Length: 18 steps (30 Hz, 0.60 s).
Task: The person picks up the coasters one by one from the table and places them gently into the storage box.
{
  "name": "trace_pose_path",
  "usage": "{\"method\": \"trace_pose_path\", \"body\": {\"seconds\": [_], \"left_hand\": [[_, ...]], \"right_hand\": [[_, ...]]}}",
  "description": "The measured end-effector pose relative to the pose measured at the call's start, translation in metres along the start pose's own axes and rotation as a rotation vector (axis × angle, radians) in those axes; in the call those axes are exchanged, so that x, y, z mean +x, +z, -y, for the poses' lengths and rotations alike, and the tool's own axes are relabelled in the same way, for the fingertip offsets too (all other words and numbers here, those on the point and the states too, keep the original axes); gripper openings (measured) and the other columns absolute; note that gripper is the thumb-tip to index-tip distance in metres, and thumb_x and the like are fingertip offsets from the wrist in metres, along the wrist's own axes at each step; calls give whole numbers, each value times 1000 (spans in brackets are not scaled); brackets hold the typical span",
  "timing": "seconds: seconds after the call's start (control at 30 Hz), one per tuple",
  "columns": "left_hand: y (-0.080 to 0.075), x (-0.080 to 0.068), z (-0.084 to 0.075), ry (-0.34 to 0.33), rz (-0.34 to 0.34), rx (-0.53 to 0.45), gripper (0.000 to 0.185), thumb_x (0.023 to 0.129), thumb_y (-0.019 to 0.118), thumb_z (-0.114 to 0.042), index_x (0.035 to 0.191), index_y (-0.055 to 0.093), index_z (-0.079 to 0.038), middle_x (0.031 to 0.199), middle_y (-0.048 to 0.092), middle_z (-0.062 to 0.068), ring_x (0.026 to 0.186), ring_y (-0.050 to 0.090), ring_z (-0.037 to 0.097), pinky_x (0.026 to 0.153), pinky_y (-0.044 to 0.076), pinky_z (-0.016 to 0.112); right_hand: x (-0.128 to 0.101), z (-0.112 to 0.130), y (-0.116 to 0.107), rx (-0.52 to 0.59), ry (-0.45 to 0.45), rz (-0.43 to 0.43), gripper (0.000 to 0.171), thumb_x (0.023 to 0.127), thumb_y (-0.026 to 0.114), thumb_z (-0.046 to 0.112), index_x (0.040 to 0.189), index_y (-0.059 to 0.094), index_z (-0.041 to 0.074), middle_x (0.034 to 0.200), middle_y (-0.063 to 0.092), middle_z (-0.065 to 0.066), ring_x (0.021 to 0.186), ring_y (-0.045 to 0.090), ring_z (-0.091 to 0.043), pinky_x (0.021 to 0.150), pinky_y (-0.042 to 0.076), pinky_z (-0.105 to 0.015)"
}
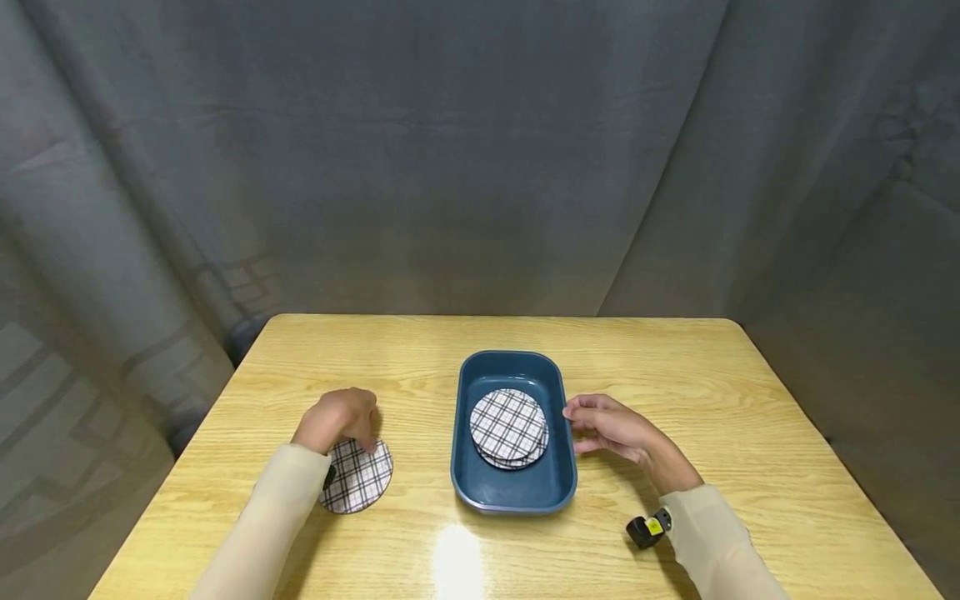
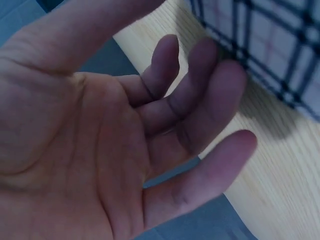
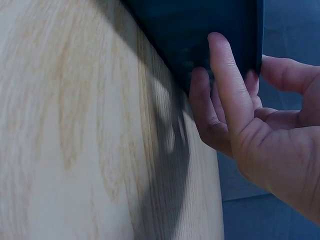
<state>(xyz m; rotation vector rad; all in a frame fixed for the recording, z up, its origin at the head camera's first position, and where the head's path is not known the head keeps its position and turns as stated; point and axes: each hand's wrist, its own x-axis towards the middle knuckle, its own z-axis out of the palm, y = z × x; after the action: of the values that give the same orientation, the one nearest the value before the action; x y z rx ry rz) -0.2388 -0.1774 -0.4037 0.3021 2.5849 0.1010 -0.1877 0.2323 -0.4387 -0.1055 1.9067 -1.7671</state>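
A plaid round coaster (image 1: 362, 483) lies near the left side of the table. My left hand (image 1: 343, 415) reaches over its far edge, with the thumb overlapping it. In the left wrist view, loosely bent fingers (image 2: 220, 100) come right up to the edge of the coaster (image 2: 275, 40); the thumb tip is out of frame. A dark blue rectangular tray (image 1: 513, 498) holds a small stack of matching coasters (image 1: 508, 423). At the tray's right rim is my right hand (image 1: 615, 425), its fingers (image 3: 225, 85) spread and extended against the outer wall.
The wooden table (image 1: 420, 337) has rounded far corners. Behind it hangs a grey curtain (image 1: 450, 167), which also runs along both sides. A small black device with a yellow label (image 1: 654, 527) is at my right wrist.
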Motion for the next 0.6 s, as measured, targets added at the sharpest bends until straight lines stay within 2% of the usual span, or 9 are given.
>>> {"method": "trace_pose_path", "body": {"seconds": [0.17, 0.33, 0.5, 0.6], "left_hand": [[2, 8, -2, 25, -60, -43, 30, 77, 86, -25, 92, 65, -10, 91, 65, 3, 83, 59, 21, 75, 56, 40], [8, 21, -2, 44, -184, -64, 29, 86, 78, -28, 101, 63, -8, 94, 65, 6, 84, 60, 22, 78, 55, 43], [15, 30, 0, 67, -297, -74, 27, 92, 72, -29, 99, 60, -6, 95, 55, 12, 83, 54, 26, 76, 52, 46], [17, 31, 1, 98, -324, -84, 30, 93, 70, -31, 100, 58, -5, 103, 50, 17, 89, 53, 31, 75, 52, 49]], "right_hand": [[0, 0, 0, 2, 4, -3, 15, 101, 47, 10, 104, 52, -4, 103, 59, -13, 99, 65, -20, 82, 62, -38], [-1, 0, 0, 7, 2, -3, 14, 101, 47, 9, 104, 52, -3, 103, 59, -12, 98, 65, -21, 82, 62, -39], [-2, 0, 1, 11, 1, -6, 13, 101, 46, 9, 104, 52, -3, 103, 59, -12, 97, 65, -21, 83, 62, -39], [-2, 0, 1, 9, -1, -6, 14, 101, 46, 9, 103, 52, -3, 103, 59, -13, 98, 65, -21, 82, 62, -39]]}}
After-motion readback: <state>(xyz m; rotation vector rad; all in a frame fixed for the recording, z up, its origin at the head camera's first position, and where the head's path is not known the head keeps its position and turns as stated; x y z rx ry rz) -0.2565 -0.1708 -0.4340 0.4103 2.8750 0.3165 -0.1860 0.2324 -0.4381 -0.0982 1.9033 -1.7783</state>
